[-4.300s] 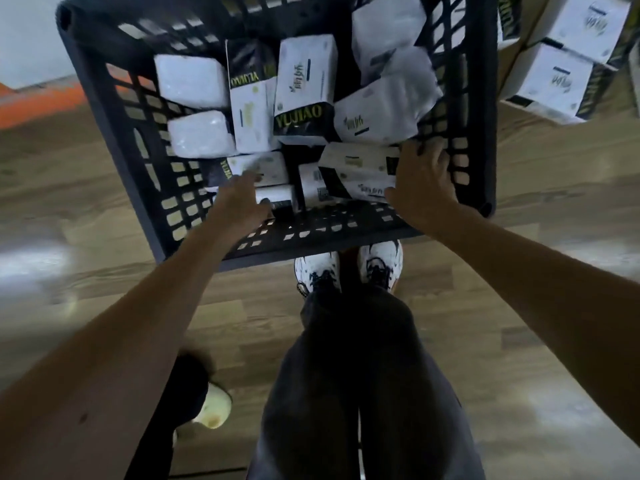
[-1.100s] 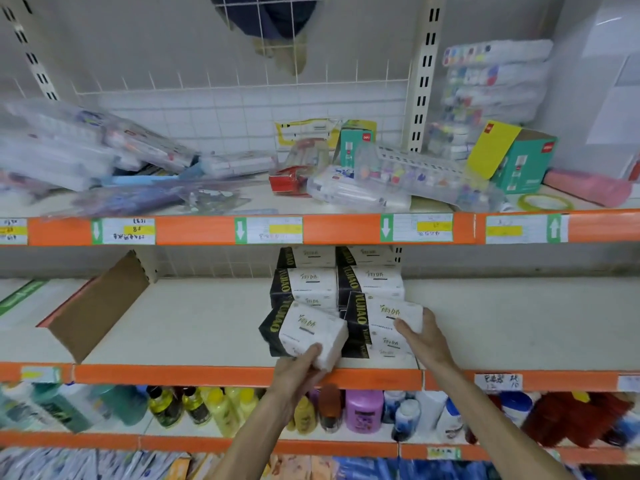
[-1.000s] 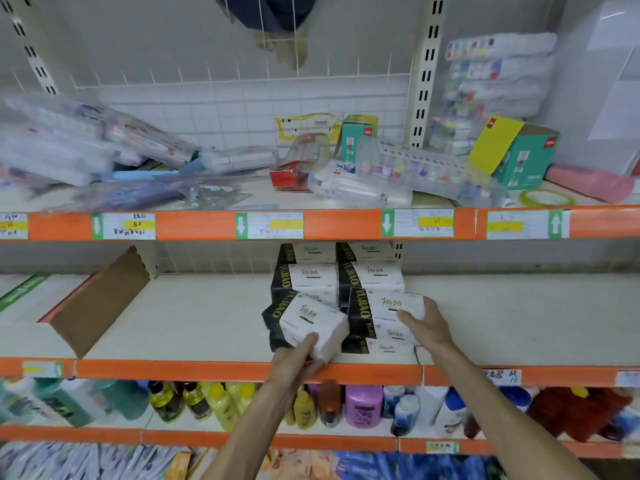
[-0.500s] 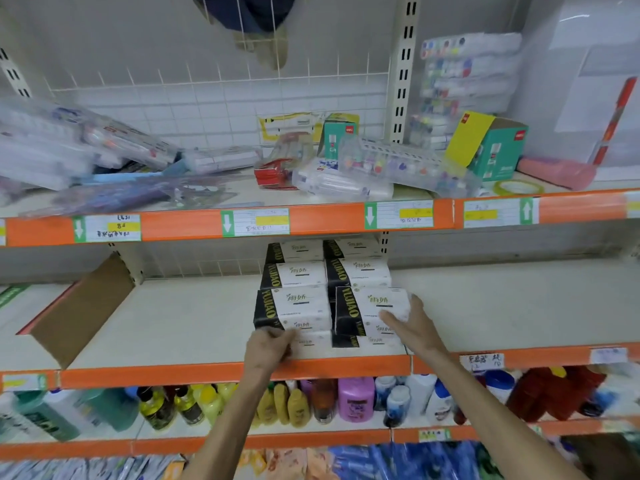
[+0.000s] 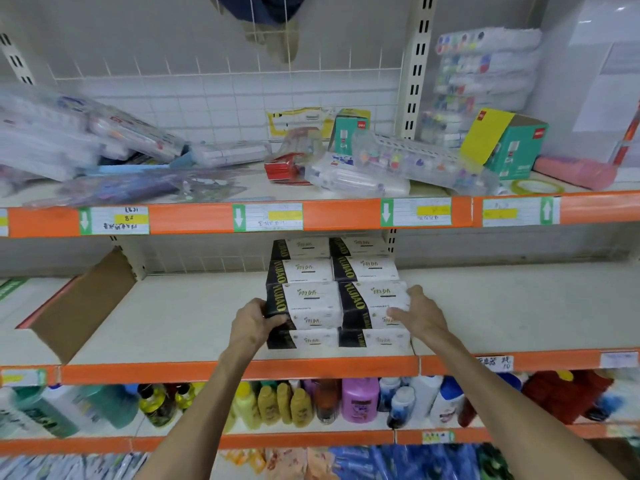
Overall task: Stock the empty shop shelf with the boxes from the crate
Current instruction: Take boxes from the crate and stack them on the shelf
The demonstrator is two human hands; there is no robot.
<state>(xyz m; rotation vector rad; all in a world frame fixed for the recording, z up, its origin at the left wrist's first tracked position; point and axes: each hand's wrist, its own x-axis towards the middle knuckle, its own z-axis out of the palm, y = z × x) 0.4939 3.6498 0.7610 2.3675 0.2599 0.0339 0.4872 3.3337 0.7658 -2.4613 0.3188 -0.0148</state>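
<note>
On the middle shelf (image 5: 173, 323), at twelve o'clock, the left hand (image 5: 254, 323) is gripping the left tissue box (image 5: 308, 299) while the right hand (image 5: 419, 313), fingers flat, is pressing the right tissue box (image 5: 375, 299); squeezing inward should square them.

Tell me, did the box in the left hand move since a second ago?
Yes. The box went from tilted over the orange shelf edge back onto the left stack, lying flat, gripped by the left hand.
</note>
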